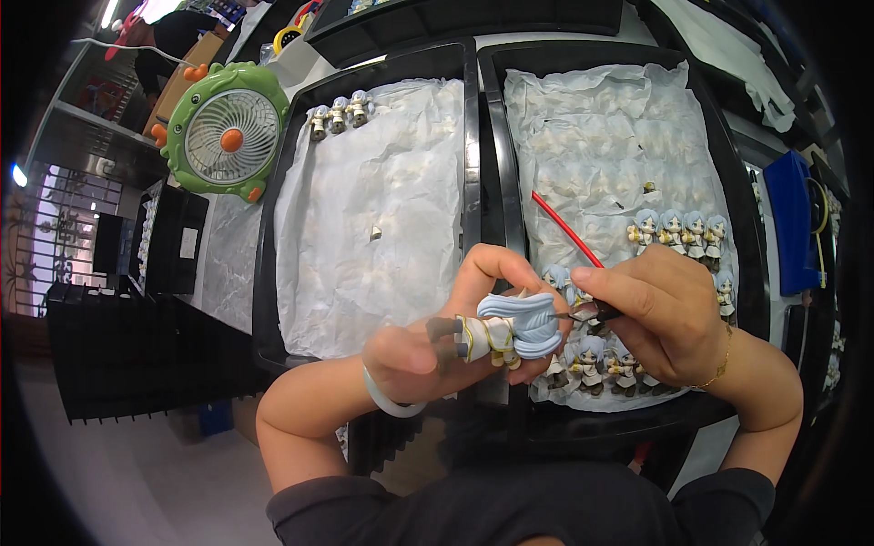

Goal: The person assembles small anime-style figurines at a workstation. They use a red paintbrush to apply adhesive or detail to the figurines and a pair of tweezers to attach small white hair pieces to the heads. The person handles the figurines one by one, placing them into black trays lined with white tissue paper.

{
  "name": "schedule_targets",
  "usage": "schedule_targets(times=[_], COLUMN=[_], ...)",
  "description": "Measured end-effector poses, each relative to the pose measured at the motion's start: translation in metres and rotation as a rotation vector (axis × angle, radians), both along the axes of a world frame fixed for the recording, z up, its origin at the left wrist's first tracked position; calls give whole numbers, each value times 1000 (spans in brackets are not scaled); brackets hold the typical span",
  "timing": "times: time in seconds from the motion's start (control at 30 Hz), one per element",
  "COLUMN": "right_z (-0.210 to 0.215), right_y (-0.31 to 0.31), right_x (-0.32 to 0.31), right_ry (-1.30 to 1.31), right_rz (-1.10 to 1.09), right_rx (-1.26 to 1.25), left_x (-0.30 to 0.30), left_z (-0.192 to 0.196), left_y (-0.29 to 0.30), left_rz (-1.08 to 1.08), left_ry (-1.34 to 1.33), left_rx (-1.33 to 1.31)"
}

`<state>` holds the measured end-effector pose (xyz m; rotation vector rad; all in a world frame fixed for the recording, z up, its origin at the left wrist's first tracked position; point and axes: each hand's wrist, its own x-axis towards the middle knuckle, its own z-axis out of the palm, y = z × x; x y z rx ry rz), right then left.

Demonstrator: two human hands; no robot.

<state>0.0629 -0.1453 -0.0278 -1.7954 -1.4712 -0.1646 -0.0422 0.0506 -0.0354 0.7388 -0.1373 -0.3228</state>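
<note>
My left hand (410, 359) holds a small figurine (492, 335) on its side, between fingers and thumb. The figurine has long pale-blue hair, a white robe with gold trim and dark boots; its hair end points right. My right hand (660, 314) is closed around a thin dark tool (608, 315), whose fine tip meets or nearly meets the hair. A slim red stick (566, 227) also juts up and left from the right hand. Whether stick and tool are joined is hidden by the fingers. Similar figurines (590, 364) lie beneath and beside the right hand.
Left, a black tray (471, 136) lined with white paper (364, 227) bears 3 figurines (339, 113) in its far corner. Right, another lined black tray (742, 200) carries several figurines (678, 235). A green fan (232, 136) stands at far left; a blue bin (790, 223) at right.
</note>
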Motion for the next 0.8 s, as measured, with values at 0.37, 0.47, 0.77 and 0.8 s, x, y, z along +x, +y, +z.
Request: schedule_targets(times=[0.37, 0.47, 0.77, 0.8], right_z=[-1, 1, 0, 0], right_y=[0, 0, -1, 0], right_x=[0, 0, -1, -1], right_ry=[-129, -126, -119, -119], right_rz=[-35, -40, -48, -51], right_rx=[8, -6, -27, -28], left_x=[2, 2, 1, 1], left_z=[-8, -10, -13, -13], left_y=[7, 9, 7, 6], left_rz=[-120, -132, -94, -71], left_ry=[-47, -75, -95, -98], left_rx=[-87, -98, -61, -54])
